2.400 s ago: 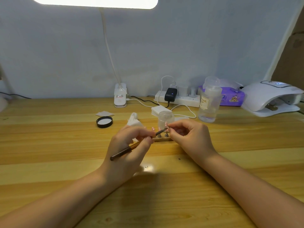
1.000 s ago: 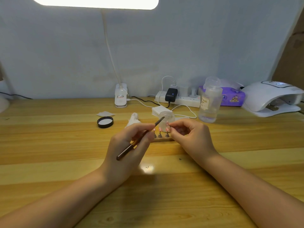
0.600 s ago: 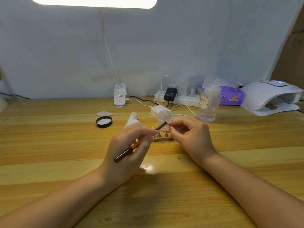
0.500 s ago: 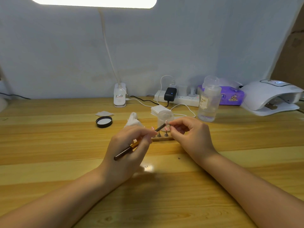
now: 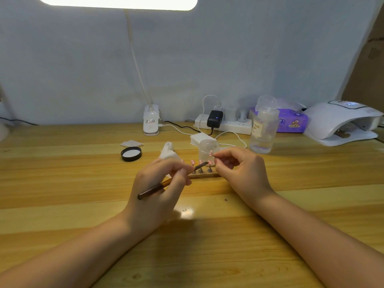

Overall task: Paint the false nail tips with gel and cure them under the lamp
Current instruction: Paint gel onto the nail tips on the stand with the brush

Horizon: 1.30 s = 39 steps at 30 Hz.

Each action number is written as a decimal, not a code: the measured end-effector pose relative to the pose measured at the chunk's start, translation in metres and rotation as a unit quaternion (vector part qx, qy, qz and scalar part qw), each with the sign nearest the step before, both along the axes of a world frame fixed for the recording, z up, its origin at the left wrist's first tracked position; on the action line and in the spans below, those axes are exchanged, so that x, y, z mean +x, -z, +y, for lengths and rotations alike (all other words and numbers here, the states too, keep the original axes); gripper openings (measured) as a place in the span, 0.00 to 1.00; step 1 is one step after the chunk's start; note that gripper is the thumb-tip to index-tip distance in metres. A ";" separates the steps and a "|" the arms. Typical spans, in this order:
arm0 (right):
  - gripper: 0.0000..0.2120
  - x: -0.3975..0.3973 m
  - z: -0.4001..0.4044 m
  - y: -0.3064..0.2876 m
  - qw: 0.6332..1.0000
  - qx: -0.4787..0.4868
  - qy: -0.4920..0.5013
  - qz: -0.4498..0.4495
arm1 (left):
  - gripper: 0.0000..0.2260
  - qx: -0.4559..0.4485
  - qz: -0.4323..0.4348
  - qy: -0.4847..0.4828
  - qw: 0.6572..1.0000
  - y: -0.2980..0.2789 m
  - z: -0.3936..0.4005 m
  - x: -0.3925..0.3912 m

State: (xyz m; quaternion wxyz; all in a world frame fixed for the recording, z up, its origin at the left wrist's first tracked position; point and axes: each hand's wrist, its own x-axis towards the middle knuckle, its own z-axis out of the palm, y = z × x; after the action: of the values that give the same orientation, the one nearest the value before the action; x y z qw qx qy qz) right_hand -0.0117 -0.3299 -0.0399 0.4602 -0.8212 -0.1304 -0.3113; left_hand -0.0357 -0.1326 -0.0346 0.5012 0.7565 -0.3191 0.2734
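Head view: left hand (image 5: 158,190) gripping brush (image 5: 166,182), right hand (image 5: 239,169) pinching nail tip (image 5: 211,153)

The left hand (image 5: 158,190) grips a brush (image 5: 166,182), its tip reaching over the wooden stand (image 5: 204,175) of pink nail tips (image 5: 200,162). Just right of the stand, the right hand (image 5: 239,169) pinches one tip's peg. A clear jar (image 5: 205,149) sits just behind the stand, a black lid (image 5: 131,154) well to its left, the curing lamp (image 5: 340,122) far right.

Jar (image 5: 205,149) and tissue (image 5: 168,154) crowd behind the nail stand (image 5: 204,174).
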 end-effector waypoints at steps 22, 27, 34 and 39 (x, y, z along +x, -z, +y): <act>0.08 -0.004 0.000 -0.002 0.999 0.025 -0.030 0.026 | 0.10 -0.006 0.055 0.031 0.998 0.002 -0.003 0.000; 0.09 -0.004 0.001 -0.002 0.998 0.034 -0.036 0.027 | 0.11 -0.036 0.063 0.048 0.996 0.001 0.000 -0.003; 0.08 -0.004 0.000 -0.001 0.999 0.023 -0.036 0.027 | 0.10 -0.015 0.070 0.041 0.997 0.002 -0.003 -0.001; 0.09 -0.003 0.000 -0.001 0.999 0.025 -0.042 0.024 | 0.11 -0.011 0.056 0.046 0.997 0.002 0.000 -0.002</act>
State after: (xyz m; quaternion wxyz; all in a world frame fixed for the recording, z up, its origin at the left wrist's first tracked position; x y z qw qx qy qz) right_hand -0.0151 -0.3299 -0.0386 0.4961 -0.8104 -0.1461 -0.2753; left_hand -0.0378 -0.1328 -0.0370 0.5382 0.7499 -0.3217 0.2108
